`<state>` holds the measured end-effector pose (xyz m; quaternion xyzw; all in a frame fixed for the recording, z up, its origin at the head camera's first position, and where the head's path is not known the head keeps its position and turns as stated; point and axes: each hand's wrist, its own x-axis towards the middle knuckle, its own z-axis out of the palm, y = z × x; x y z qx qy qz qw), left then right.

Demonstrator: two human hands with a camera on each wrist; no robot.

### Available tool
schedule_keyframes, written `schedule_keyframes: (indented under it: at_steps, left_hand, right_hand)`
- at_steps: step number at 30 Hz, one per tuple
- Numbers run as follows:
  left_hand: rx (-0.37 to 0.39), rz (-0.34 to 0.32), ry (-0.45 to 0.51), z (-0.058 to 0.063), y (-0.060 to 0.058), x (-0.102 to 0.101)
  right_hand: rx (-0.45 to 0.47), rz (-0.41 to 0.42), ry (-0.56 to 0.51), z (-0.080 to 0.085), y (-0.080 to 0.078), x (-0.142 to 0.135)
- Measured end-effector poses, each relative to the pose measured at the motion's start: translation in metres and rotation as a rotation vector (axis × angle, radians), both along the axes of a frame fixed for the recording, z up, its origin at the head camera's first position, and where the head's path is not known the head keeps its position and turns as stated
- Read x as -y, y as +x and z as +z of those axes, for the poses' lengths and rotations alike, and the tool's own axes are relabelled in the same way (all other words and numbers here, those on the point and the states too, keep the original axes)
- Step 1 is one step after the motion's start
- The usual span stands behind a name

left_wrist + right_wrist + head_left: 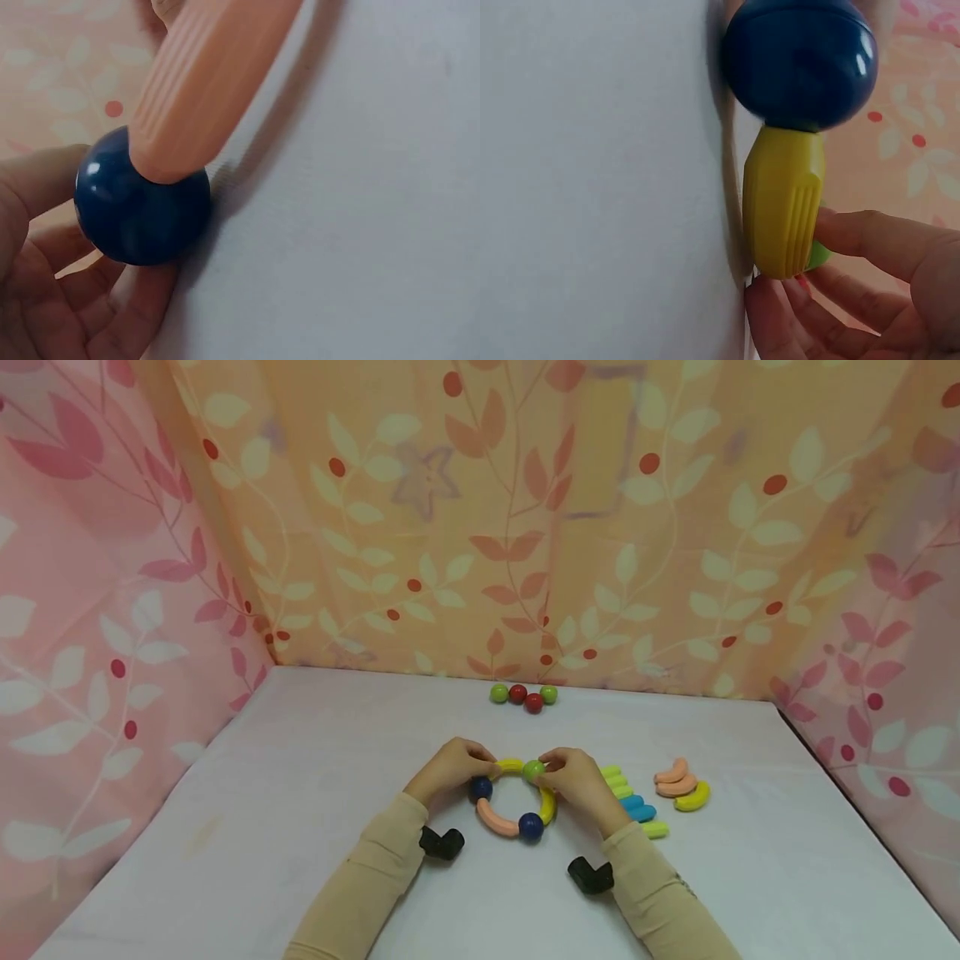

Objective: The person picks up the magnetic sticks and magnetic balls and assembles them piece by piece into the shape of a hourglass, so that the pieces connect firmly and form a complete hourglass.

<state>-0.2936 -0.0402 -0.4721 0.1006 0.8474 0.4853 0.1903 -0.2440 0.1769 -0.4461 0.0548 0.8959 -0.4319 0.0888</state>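
A ring of toy balls and curved rods lies on the table between the hands. It has a dark blue ball (482, 788) at left, a salmon curved rod (497, 820) below, another blue ball (531, 827) at lower right and a yellow curved rod (548, 807) at right. My left hand (455, 768) pinches the left end of the top yellow curved rod (512, 765), beside the left blue ball. With thumb and fingers, my right hand (576, 781) holds a green ball (533, 770) at the ring's upper right. The left fingertips are partly hidden behind the blue ball (142, 206) in the left wrist view.
Green and red balls (517, 694) sit at the back of the table. Right of the right hand lie several lime straight rods (655, 830) and blue rods (641, 812). Farther right are salmon curved rods (677, 785) and a yellow curved rod (692, 797). Patterned curtains (480, 527) surround the table.
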Motion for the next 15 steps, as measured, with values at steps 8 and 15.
schedule_keyframes:
  at_steps: [8, 15]
  left_hand:
    - [0.051, -0.016, 0.062, -0.001, -0.001, 0.004]
    - [0.116, -0.053, 0.106, -0.002, -0.002, 0.012]
  right_hand:
    - [-0.002, 0.051, -0.009, 0.001, 0.0, -0.007]
    - [0.112, 0.058, 0.03, 0.005, 0.0, -0.009]
